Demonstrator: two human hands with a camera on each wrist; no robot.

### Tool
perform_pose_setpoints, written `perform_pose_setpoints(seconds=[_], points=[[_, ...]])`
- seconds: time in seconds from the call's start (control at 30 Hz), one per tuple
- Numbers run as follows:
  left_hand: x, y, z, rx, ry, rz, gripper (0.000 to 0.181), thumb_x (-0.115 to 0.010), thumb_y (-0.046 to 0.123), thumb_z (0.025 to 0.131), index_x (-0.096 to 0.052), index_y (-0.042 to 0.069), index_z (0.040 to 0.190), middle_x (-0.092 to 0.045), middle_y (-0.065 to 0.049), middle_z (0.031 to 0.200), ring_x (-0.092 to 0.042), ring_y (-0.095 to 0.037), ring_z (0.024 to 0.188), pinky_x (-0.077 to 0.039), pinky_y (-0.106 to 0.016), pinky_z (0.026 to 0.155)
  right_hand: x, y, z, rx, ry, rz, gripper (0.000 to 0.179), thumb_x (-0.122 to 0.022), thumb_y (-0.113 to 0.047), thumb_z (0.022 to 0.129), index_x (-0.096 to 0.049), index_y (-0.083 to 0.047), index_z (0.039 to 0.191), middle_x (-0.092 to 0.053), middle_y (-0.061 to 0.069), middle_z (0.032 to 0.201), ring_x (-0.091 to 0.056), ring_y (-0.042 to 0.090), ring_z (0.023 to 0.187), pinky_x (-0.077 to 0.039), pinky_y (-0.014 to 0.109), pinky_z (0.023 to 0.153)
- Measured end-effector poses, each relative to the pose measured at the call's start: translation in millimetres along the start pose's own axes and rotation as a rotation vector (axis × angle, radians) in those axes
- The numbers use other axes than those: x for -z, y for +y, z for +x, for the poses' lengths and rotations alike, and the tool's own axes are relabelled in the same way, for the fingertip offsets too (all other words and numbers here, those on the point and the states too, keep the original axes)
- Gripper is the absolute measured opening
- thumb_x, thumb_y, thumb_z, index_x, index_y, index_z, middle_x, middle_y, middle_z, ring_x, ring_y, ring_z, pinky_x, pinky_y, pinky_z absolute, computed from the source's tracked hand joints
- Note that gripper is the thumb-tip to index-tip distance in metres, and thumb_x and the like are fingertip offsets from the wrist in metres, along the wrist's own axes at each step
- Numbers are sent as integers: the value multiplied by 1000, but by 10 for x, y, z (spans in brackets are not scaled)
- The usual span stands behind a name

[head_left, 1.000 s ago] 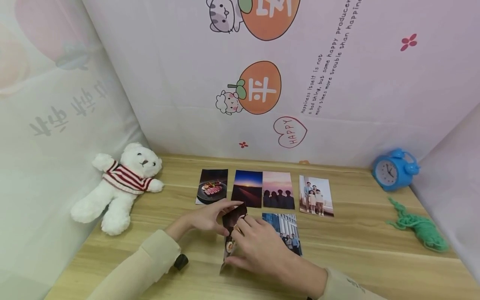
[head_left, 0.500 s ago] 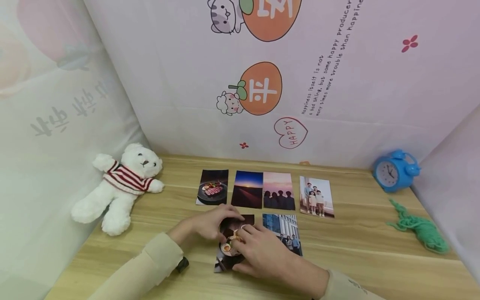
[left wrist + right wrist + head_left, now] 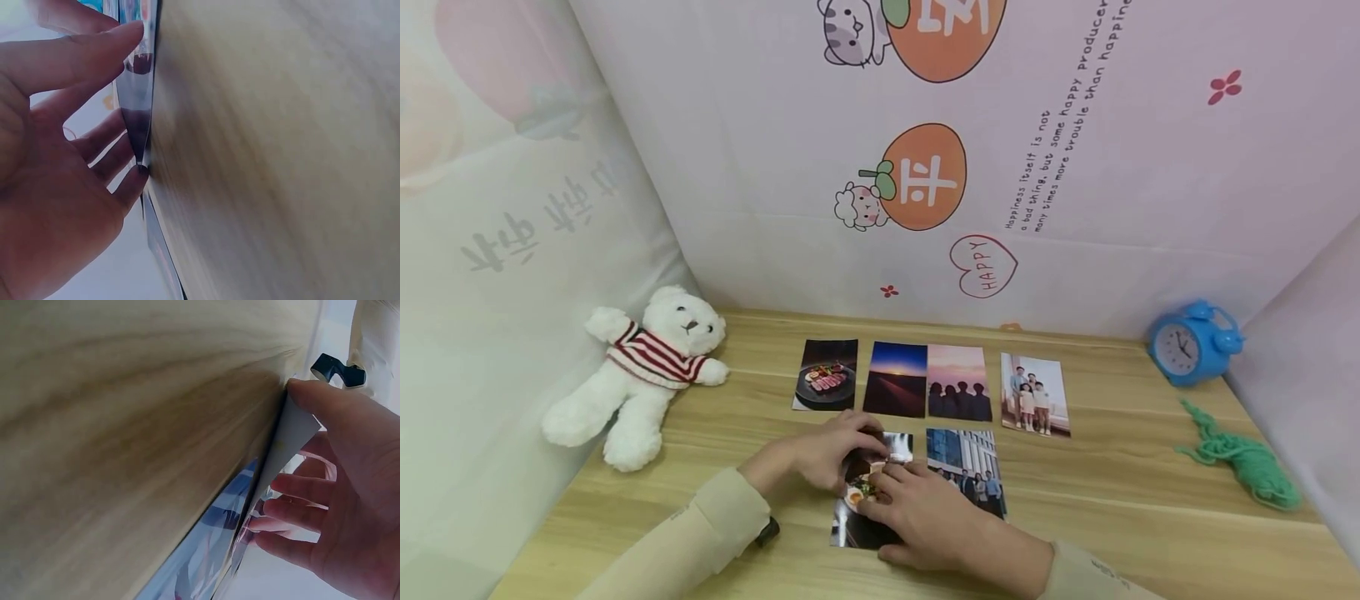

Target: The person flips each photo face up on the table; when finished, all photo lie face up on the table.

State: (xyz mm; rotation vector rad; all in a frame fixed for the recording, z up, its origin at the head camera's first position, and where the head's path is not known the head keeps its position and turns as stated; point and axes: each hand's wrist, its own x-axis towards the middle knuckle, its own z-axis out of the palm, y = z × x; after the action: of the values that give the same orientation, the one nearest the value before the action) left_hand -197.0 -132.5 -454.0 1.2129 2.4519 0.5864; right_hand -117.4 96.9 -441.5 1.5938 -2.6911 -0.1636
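A food photo (image 3: pixel 852 527) showing a bowl with an egg lies face up on the table, light glaring off its top and lower left. My left hand (image 3: pixel 835 450) rests at its upper left edge, fingers extended. In the left wrist view, the fingertips (image 3: pixel 134 181) touch the edge of a print. My right hand (image 3: pixel 928 517) lies over the photo's right side with fingers spread across it. The right wrist view has the right thumb (image 3: pixel 306 394) at a print's corner. Just right of the food photo is a group photo (image 3: pixel 962 452) with an office building, partly behind the right hand.
A row behind holds a steak photo (image 3: pixel 826 375), a sunset road photo (image 3: pixel 897 379), a silhouettes photo (image 3: pixel 958 379) and a family photo (image 3: pixel 1035 393). A white teddy bear (image 3: pixel 640 375) sits left. At right are a blue alarm clock (image 3: pixel 1191 343) and green yarn (image 3: pixel 1243 458).
The food photo was tilted up on edge between both hands a second ago and now lies face up. Both hands have settled over it, and glare has appeared on its surface.
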Motion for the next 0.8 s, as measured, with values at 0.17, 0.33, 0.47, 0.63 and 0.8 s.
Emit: perform_pose_setpoints(seconds=[0.17, 0.33, 0.47, 0.63, 0.8], points=[[-77, -91, 14, -15, 22, 20, 81, -85, 8, 66, -62, 25, 142, -43, -9, 158, -39, -36, 147, -36, -63, 121, -2, 9, 9, 22, -53, 106, 53, -61, -52, 99, -54, -36, 149, -56, 3, 150, -54, 24, 141, -57, 43, 106], [5, 1, -11, 1, 6, -9, 81, -85, 6, 64, -64, 22, 140, -42, -12, 159, -39, -38, 145, -36, -66, 119, 8, 17, 19, 26, -65, 127, 53, -61, -50, 100, -53, -36, 150, -55, 4, 152, -54, 25, 143, -56, 42, 108], [-32, -49, -8, 2, 10, -16, 83, -84, 6, 64, -63, 25, 141, -40, -10, 161, -38, -38, 147, -35, -68, 120, 19, 21, 29, 17, -81, 131, 54, -63, -52, 99, -53, -38, 151, -54, 4, 154, -52, 24, 143, -56, 42, 107], [-144, -203, 26, -14, 30, 6, 85, -85, 8, 64, -61, 29, 143, -39, -7, 163, -36, -37, 149, -34, -66, 121, 26, 40, 48, 6, -87, 124, 57, -65, -57, 97, -53, -40, 149, -54, 0, 152, -53, 20, 141, -59, 41, 102], [-201, -286, 62, -5, 24, 23, 86, -87, 11, 65, -61, 31, 144, -38, -5, 164, -35, -33, 151, -33, -64, 123, 25, 60, 48, 4, -87, 137, 57, -63, -60, 96, -54, -40, 149, -53, -1, 152, -52, 20, 143, -58, 42, 104]])
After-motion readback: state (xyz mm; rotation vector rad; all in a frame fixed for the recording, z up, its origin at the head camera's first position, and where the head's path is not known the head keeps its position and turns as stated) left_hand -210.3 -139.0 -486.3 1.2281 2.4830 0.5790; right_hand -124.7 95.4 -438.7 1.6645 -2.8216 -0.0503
